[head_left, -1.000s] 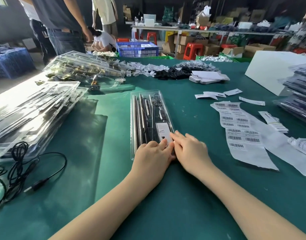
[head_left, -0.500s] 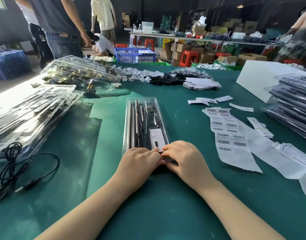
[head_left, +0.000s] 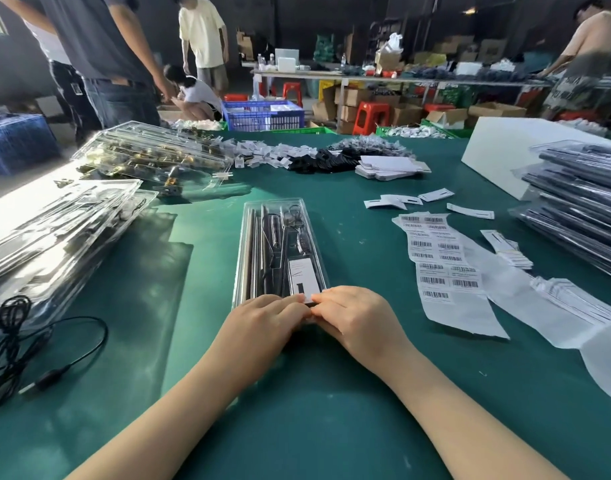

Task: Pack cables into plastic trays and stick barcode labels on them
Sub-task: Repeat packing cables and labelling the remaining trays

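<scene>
Clear plastic tray (head_left: 279,247) lies in the middle of the green surface (head_left: 331,427), long way pointing to 12 o'clock. Inside it are dark cables and a white card (head_left: 302,277). Both hands sit on the tray's near end at 6 o'clock. The left hand (head_left: 262,322) has its fingers (head_left: 290,301) curled down on the tray edge. The right hand (head_left: 356,318) has its fingers (head_left: 326,299) curled too, and they meet the left ones at the card's bottom edge; I cannot tell what they pinch. At 3 o'clock lies a sheet of barcode labels (head_left: 439,258). At 9 o'clock is a pile of clear trays (head_left: 54,230), with a loose black cable (head_left: 27,344) near it at 8 o'clock
</scene>
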A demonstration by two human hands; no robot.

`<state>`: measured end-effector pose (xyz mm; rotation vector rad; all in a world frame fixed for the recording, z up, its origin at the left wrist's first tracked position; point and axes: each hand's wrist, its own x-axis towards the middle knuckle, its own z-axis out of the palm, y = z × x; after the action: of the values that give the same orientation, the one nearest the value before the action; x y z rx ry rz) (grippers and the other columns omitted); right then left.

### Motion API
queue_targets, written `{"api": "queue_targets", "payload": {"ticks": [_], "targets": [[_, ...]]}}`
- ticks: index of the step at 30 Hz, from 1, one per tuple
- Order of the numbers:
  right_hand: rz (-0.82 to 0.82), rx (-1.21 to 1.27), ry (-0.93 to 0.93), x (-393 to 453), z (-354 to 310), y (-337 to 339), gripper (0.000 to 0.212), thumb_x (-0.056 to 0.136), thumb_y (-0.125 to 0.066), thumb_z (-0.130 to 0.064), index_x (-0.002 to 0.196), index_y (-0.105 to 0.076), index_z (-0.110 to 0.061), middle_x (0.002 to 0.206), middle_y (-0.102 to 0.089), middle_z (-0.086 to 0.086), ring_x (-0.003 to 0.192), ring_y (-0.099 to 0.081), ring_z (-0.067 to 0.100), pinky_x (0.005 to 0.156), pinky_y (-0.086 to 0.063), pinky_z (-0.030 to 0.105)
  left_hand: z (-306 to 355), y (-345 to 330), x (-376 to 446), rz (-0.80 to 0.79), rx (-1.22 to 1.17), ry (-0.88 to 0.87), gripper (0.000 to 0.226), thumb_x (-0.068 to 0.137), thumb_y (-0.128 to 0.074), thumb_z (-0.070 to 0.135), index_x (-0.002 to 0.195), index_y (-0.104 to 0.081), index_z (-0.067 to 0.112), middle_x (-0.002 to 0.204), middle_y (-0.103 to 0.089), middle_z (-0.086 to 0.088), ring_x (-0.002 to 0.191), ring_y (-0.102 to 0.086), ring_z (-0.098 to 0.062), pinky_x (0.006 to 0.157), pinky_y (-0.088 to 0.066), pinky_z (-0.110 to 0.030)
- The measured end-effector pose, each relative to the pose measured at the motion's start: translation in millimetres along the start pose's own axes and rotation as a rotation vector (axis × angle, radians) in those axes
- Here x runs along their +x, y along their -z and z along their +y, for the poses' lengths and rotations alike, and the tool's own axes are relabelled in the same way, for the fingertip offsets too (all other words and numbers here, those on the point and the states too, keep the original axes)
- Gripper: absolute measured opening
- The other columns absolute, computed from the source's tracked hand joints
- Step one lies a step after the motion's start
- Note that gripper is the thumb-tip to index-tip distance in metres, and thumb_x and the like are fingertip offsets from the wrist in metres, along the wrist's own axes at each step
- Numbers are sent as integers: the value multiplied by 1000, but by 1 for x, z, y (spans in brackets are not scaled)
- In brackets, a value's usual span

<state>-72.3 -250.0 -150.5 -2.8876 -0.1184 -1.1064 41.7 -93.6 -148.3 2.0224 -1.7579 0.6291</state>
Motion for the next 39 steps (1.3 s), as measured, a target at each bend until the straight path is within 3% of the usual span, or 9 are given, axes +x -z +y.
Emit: {"api": "queue_targets", "payload": {"ticks": [5, 10, 13, 21, 23, 26, 31, 35, 39], "targets": [[-108, 51, 73, -3, 2, 2, 8, 82, -70, -14, 78, -74, -7, 91, -75, 7, 78, -72, 24, 65, -59, 34, 4, 3, -1, -46, 15, 12, 29, 80, -45, 17, 86, -74, 19, 103, -73, 7, 68, -69, -17, 55, -55, -25], [-175, 96, 23, -1, 0, 5, 9, 85, -66, -13, 81, -72, -8, 90, -75, 4, 77, -70, 26, 64, -57, 33, 7, 4, 2, -120, -23, 38, 29, 68, -77, 6, 91, -74, 24, 98, -71, 10, 73, -66, -18, 56, -54, -27], [-270, 100, -27, 2, -1, 10, 8, 87, -62, -12, 85, -70, -10, 93, -73, 3, 83, -68, 27, 69, -55, 36, 8, 6, 4, -189, -4, 62, 31, 70, -76, 7, 95, -73, 25, 96, -70, 11, 76, -65, -18, 57, -53, -29], [-548, 301, -327, 2, 6, 23, 23, 92, -57, -39, 106, -74, -31, 134, -56, -21, 119, -52, 0, 96, -44, 24, 4, 9, 11, -388, 20, 33, 34, 96, -39, 22, 125, -53, 33, 129, -52, 13, 102, -54, -17, 86, -46, -31], [-501, 386, -487, 6, 3, 18, 18, 89, -63, -36, 94, -77, -25, 123, -61, -12, 113, -54, 3, 90, -38, 14, 2, 10, 8, -435, 20, 43, 42, 95, -39, 19, 131, -47, 38, 139, -46, 15, 108, -53, -17, 87, -47, -31], [-449, 357, -781, 19, 2, 11, 18, 79, -74, -35, 91, -66, -24, 105, -53, -3, 96, -53, 14, 75, -36, 20, 4, 12, 3, -418, -36, 90, 42, 94, -44, 16, 130, -54, 36, 141, -48, 11, 111, -59, -21, 86, -51, -36], [-824, 490, -1086, 53, 21, 19, 57, 76, -79, -17, 123, -46, -12, 83, -57, 6, 59, -54, 14, 48, -43, 24, 26, 8, 17, -296, -77, 161, 17, 92, -57, 19, 101, -71, 24, 107, -68, 7, 93, -68, -19, 70, -55, -34], [-964, 565, -1230, 68, 34, 19, 18, 81, -73, -2, 86, -56, -6, 70, -52, 10, 44, -48, 12, 36, -41, 17, 32, -7, 26, -340, 28, 160, 28, 99, -36, 22, 116, -57, 26, 114, -57, 7, 108, -59, -17, 79, -47, -32], [-1144, 449, -1229, 75, 37, 7, 14, 86, -69, -9, 92, -56, -8, 86, -53, 8, 57, -52, 11, 45, -46, 17, 32, -4, 21, -249, 5, 133, 23, 93, -52, 25, 112, -64, 30, 108, -63, 13, 92, -65, -10, 71, -47, -22]]}}
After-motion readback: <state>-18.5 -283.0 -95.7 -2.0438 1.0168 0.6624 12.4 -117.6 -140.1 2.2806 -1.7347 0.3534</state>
